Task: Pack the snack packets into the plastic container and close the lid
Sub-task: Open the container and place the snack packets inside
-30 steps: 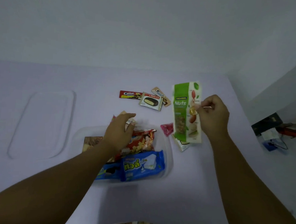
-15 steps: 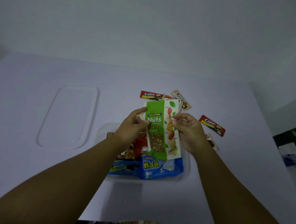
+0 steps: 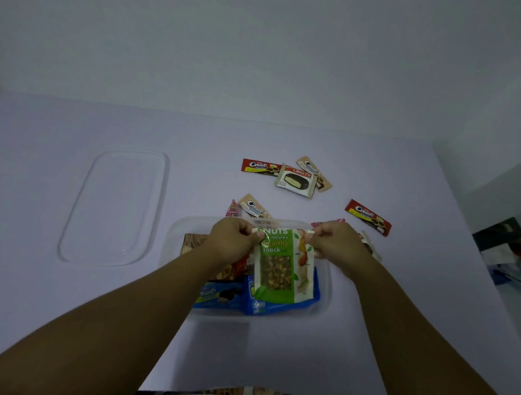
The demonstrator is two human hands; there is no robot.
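We see the green and white nuts pouch (image 3: pixel 282 266) held over the clear plastic container (image 3: pixel 324 280), its lower end lying on the blue snack packet (image 3: pixel 280 305) at the container's near right. Our left hand (image 3: pixel 235 241) pinches the pouch's top left corner with curled fingers and thumb, and our right hand (image 3: pixel 334 243) pinches the top right corner the same way (the top edge looks folded over between the 2 hands). Inside the container, to the left of the pouch, lie a blue Cream-O packet (image 3: pixel 216 295), a red packet (image 3: pixel 233 267) mostly hidden under our left forearm, and a brown patterned packet (image 3: pixel 194 242) at the far left end. Just beyond the container's far rim sit a tan Cream-O packet (image 3: pixel 257 207) and a pink packet (image 3: pixel 232 209), and another pink packet (image 3: pixel 327 223) peeks out behind our right hand. Farther back on the white table (image 3: pixel 62 322), a Choco Pie packet (image 3: pixel 297 181) overlaps a red Cream-O packet (image 3: pixel 259 167) and a second tan Cream-O packet (image 3: pixel 314 171). A further red Cream-O packet (image 3: pixel 368 217) lies alone to the right, and a pale packet (image 3: pixel 369 245) shows beside our right wrist. The clear lid (image 3: pixel 115 206) rests flat on the table, well apart to the left of the container.
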